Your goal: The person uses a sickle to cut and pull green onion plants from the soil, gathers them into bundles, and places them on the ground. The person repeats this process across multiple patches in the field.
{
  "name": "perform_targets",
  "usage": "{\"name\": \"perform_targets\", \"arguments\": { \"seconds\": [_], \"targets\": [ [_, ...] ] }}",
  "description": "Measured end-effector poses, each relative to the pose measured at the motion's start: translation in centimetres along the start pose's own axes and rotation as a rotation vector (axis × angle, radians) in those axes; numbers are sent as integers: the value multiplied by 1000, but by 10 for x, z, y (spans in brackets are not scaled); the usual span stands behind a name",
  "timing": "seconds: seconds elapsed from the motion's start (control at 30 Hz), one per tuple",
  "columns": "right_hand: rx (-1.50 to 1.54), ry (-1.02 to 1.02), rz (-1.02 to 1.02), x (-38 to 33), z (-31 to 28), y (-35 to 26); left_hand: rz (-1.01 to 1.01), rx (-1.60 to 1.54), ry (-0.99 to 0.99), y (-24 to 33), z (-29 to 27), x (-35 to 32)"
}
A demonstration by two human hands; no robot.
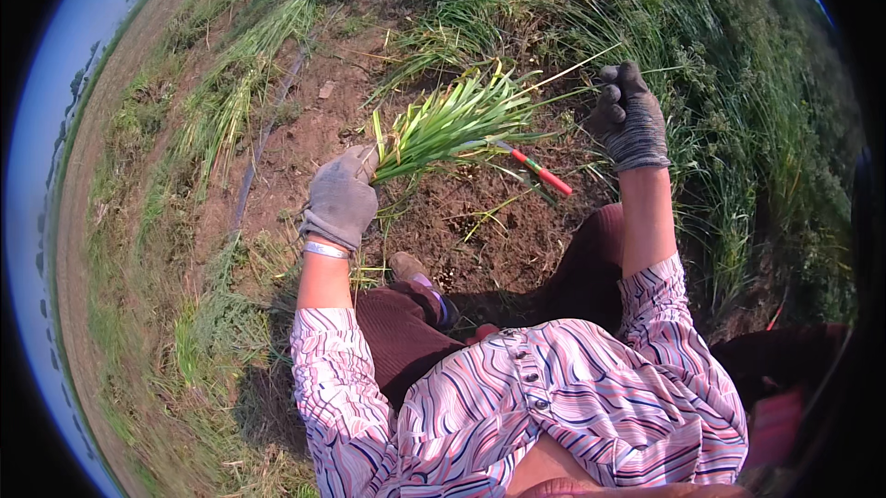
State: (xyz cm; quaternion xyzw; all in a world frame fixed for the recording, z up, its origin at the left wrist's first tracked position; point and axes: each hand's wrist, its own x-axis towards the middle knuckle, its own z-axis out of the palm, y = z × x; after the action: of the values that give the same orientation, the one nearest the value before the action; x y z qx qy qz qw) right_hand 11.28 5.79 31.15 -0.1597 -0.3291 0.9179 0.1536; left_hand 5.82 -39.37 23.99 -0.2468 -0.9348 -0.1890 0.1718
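Note:
My left hand (343,195), in a grey glove, is closed round the base of a bunch of long green leaves (452,124). The leaves fan out to the right, some with yellowed tips. Raised at the right, my right hand (632,118) wears a dark grey glove and has its fingers curled in. A thin green blade seems to pass through its fingertips, its ends showing on both sides. Under the leaf tips lies a tool with a red handle (544,175); its metal end is partly hidden by leaves.
Bare brown soil (489,221) lies between my knees. Tall grassy plants (729,120) grow thickly at right and ahead. A dark thin strip (254,166) runs along the ground at left, beside flattened grass (226,120). My shoe (411,269) rests on the soil.

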Motion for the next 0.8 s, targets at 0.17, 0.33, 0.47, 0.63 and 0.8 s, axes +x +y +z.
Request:
{"name": "perform_targets", "arguments": {
  "seconds": [0.17, 0.33, 0.47, 0.63, 0.8],
  "targets": [
    [38, 109, -62, 14, -6, -26, -8, 196, -34, -8, -16, -7],
    [138, 380, -494, 67, -153, -178, -565, 157, -110, -89, -13, -30],
    [303, 198, -431, 57, -138, -161, -732, 105, -148, -92, -20, -35],
    [420, -160, -230, 77, -50, -122, -837, -449, -27, -103, -2, -17],
    [451, -737, 293, -3, 141, 5, -904, -811, -152, -49, -21, 4]
  ]
}}
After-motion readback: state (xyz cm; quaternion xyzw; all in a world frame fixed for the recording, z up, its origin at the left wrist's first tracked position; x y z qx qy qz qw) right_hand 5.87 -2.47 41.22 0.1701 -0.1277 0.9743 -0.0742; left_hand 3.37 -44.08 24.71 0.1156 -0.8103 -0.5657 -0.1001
